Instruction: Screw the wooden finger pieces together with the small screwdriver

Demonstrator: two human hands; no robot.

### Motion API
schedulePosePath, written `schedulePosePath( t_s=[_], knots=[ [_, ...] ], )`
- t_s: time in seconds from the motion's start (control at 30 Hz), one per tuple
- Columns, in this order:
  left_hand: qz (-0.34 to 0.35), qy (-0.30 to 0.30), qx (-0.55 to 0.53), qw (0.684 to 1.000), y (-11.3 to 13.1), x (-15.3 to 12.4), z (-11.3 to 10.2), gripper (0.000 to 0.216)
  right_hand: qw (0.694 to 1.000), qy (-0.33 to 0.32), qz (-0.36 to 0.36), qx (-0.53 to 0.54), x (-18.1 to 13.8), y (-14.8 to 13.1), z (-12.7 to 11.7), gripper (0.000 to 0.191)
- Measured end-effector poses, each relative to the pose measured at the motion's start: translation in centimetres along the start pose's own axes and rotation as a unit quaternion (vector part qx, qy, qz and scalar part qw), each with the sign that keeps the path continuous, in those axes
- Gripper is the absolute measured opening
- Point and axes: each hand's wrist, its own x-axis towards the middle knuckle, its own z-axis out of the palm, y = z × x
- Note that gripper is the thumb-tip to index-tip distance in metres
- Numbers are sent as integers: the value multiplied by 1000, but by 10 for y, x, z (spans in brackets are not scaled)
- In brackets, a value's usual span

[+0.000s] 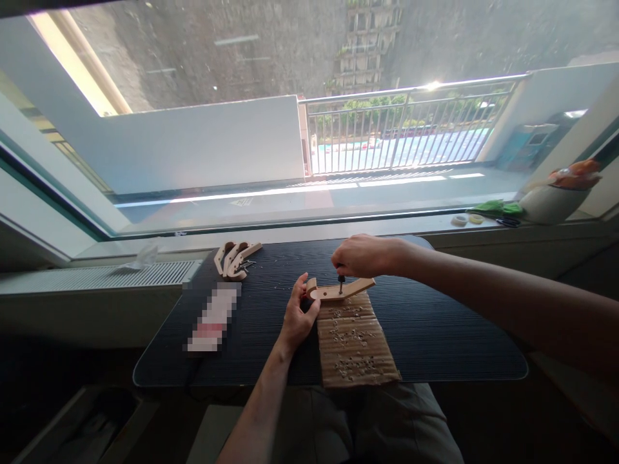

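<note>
A curved wooden hook [331, 294] with a dark hole in it lies across the far end of a corrugated cardboard piece [356, 351] that is dotted with punctures. My left hand [298, 316] grips the hook's curled end between thumb and fingers. From above, my right hand [360, 254] is closed around the handle of a small dark screwdriver [341, 281]. Its shaft points down onto the middle of the hook. Whether the tip sits on a screw or in a hole is too small to tell.
Several similar wooden hooks [232, 256] lie at the table's back left beside loose screws [248, 264]. A blurred-out flat item [215, 319] rests on the dark table [449, 328]. On the windowsill are tape rolls [459, 220], a green cloth [496, 208] and a white pot [554, 201].
</note>
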Motion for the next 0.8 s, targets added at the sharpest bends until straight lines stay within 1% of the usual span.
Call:
schedulePosePath(
  t_s=[0.13, 0.23, 0.33, 0.53, 0.67, 0.8],
  knots=[
    [1, 1, 0, 1000, 1, 0, 0, 59, 1000, 0, 0, -6, -1, -3, -3, 25],
    [-6, -5, -4, 1000, 1, 0, 0, 60, 1000, -20, -18, -2, 0, -5, -3, 31],
    [-4, -7, -7, 1000, 0, 0, 0, 60, 999, -40, -23, -17, 3, -5, -1, 29],
    [2, -2, -2, 1000, -4, 1, 0, 60, 999, -28, -15, -14, 7, -3, 6, 22],
    [0, -4, 2, 1000, -1, 0, -1, 60, 1000, -16, -5, -19, 7, -4, 8, 24],
    [-3, -5, 6, 1000, 3, 0, -1, 60, 1000, -17, 9, -6, 3, -4, 4, 29]
  ],
)
